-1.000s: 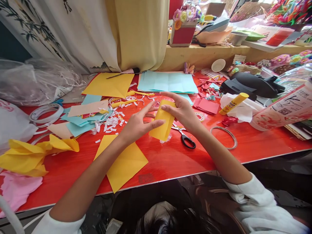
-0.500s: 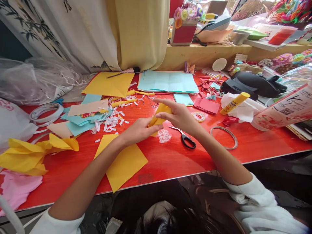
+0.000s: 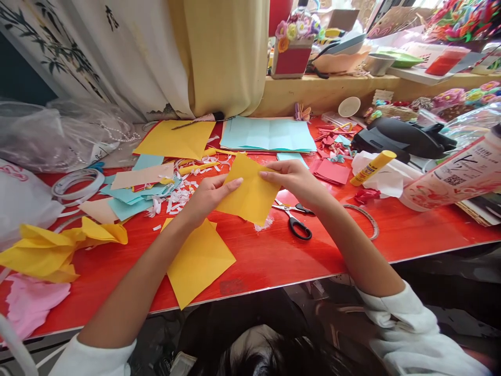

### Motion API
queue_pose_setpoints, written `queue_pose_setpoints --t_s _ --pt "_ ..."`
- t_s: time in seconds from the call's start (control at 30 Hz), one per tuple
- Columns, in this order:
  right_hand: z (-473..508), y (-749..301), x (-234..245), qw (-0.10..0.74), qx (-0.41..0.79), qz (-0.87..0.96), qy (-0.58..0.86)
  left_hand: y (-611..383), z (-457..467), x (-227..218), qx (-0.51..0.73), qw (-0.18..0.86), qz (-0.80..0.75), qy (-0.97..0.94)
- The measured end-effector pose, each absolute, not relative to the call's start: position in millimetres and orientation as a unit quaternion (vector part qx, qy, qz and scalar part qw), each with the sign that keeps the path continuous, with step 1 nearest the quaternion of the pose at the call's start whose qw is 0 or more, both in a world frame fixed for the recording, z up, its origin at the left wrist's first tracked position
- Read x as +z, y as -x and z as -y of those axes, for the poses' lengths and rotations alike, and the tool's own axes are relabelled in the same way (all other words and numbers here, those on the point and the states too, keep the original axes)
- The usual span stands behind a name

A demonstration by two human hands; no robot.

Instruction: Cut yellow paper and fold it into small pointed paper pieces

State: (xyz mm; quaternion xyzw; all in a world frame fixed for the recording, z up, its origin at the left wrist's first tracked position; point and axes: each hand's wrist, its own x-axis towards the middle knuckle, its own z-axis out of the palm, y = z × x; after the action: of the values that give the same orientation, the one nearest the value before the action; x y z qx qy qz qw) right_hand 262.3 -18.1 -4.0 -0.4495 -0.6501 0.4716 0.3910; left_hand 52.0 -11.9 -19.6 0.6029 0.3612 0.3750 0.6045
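A square of yellow paper (image 3: pixel 252 193) with crease lines is held up between my hands, opened out over the red table. My left hand (image 3: pixel 211 196) pinches its left edge, thumb on top. At its upper right edge, my right hand (image 3: pixel 291 180) grips it between thumb and fingers. Below my left forearm lies more yellow paper (image 3: pixel 201 263), flat near the table's front edge. Black-handled scissors (image 3: pixel 299 227) rest on the table just right of the held sheet, blades partly spread.
Blue sheets (image 3: pixel 270 133) and a yellow sheet (image 3: pixel 176 138) lie at the back. Paper scraps (image 3: pixel 182 196) spread on the left beside tape rolls (image 3: pixel 76 185). On the right are red paper squares (image 3: pixel 331 171), a yellow glue stick (image 3: pixel 373 168) and a tape ring (image 3: pixel 368 219).
The yellow paper was folded narrow between my hands; now it is unfolded and faces up. My hands have moved apart, the left one leftward.
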Motion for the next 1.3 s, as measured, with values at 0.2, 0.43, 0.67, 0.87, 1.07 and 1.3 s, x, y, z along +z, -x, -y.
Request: queue_pose_setpoints --t_s 0.2,0.43,0.67,0.87,1.07,1.3 --pt "20.3 -263.1 -3.3 0.38 0.467 0.652 0.461 -57.1 13.5 -19.3 0.398 0.549 -0.358 -0.642" --pt "21.9 -261.0 -1.0 0.379 0.471 0.656 0.452 -52.9 14.1 -18.5 0.385 0.471 -0.384 -0.694" --pt "22.5 -259.2 0.3 0.361 0.465 0.664 0.46 -51.5 16.6 -14.5 0.366 0.433 -0.364 -0.739" --pt "23.2 -256.7 0.4 0.344 0.423 0.691 0.475 -55.5 19.5 -10.0 0.357 0.454 -0.357 -0.735" --pt "24.4 -251.9 -0.6 0.342 0.418 0.697 0.473 -60.6 14.6 -21.4 0.368 0.495 -0.384 -0.687" --pt "23.9 -248.1 -4.9 0.349 0.385 0.694 0.498 -59.8 14.4 -22.4 0.351 0.5 -0.397 -0.685"
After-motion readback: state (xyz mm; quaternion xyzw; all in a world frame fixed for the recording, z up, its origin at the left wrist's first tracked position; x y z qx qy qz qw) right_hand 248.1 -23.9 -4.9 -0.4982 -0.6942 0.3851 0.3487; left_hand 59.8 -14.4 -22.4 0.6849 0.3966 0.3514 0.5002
